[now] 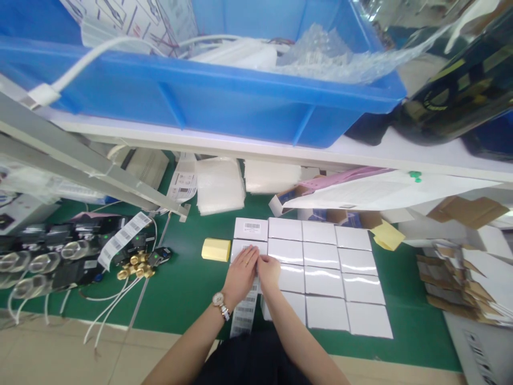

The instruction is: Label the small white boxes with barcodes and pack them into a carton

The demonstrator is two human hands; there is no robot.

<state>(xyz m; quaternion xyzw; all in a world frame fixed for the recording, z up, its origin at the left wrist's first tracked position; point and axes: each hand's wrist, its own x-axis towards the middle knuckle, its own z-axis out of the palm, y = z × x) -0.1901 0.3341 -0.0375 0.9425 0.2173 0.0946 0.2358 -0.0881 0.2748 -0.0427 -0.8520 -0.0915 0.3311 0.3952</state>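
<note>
White boxes (325, 280) lie in rows on the green table. The upper left box (251, 226) bears a barcode label (252, 228). On the box just below it (237, 249), part of another label shows, mostly covered by my fingers. My left hand (241, 268) lies flat there, fingers stretched out over the label. Touching it from the right, my right hand (268, 271) has its fingers curled in at the box; whatever they pinch is hidden. A strip of barcode labels (243, 316) runs from beneath my hands toward my body.
A yellow pad (216, 249) sits left of the boxes. Farther left are brass valve fittings (138, 266) with cables and another label strip (124, 239). Overhead, a shelf (224, 146) carries a blue bin (240, 101). Folded cartons (460, 278) are stacked at right.
</note>
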